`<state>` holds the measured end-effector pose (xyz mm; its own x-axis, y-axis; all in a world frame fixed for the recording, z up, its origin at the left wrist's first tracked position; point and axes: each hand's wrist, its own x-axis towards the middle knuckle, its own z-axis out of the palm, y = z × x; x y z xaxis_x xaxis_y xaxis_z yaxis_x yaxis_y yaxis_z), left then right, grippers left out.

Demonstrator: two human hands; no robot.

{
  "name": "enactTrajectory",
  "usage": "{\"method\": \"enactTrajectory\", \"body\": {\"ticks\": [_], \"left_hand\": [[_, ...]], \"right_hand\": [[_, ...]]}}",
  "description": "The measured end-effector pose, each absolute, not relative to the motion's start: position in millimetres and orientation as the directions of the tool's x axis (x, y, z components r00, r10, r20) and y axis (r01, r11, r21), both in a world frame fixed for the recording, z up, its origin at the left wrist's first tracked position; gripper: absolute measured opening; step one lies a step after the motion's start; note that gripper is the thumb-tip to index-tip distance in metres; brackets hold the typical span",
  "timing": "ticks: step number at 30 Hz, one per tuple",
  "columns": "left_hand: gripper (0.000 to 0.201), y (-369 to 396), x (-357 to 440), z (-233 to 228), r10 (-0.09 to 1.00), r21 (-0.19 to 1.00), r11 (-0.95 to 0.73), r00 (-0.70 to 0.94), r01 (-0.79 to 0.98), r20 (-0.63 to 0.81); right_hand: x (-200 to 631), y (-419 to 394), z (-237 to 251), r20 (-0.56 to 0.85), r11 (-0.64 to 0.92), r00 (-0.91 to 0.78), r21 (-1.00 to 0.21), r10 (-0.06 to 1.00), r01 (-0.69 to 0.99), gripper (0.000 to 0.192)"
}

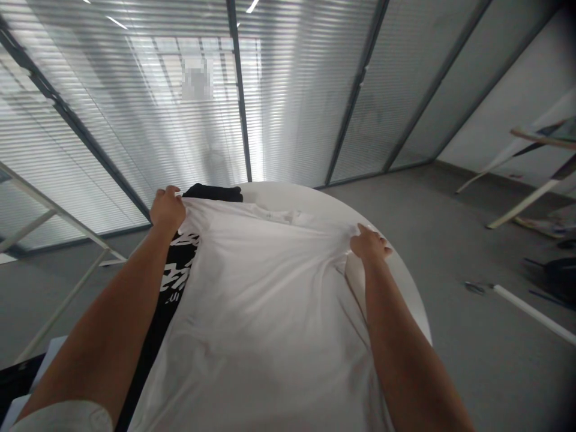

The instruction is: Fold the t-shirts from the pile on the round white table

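Observation:
A white T-shirt [265, 300] lies spread over a round white table [396, 264], its collar at the far side. My left hand [167, 207] grips the shirt's far left shoulder, fingers closed on the cloth. My right hand [369, 243] pinches the far right shoulder, where the fabric bunches into folds. A black garment with white print [177, 273] lies under the white shirt on the left, showing beside my left forearm and past the collar.
Frosted glass partitions with dark frames [238, 90] stand just beyond the table. A white metal frame [58, 216] stands at the left. On the grey floor at the right lie a white tube [531, 312], wooden slats and dark items.

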<state>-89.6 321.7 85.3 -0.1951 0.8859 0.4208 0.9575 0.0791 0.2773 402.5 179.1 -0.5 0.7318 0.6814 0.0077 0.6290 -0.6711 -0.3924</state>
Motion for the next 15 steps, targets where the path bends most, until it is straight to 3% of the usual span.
{"method": "enactTrajectory", "body": {"ticks": [4,8,10,15], "left_hand": [[0.046,314.1,-66.9,80.3,0.840,0.163,0.029,-0.112,0.986,0.531],[0.040,302.7,-25.6,55.0,0.849,0.002,-0.368,0.335,0.930,0.409],[0.040,301.4,-8.9,40.5,0.823,-0.034,-0.469,0.450,0.883,0.347],[0.044,310.9,0.9,19.2,0.857,-0.054,-0.426,0.422,0.903,0.297]], "right_hand": [[390.6,183.5,8.5,0.128,-0.628,0.721,-0.404,0.681,0.665,0.053],[368.6,192.3,11.3,0.174,-0.387,0.475,-0.376,0.863,0.842,0.045],[358.6,195.5,5.1,0.149,-0.281,0.346,-0.341,0.926,0.897,0.045],[355.1,198.2,-18.2,0.174,-0.196,0.246,-0.259,0.954,0.946,0.049]]}}
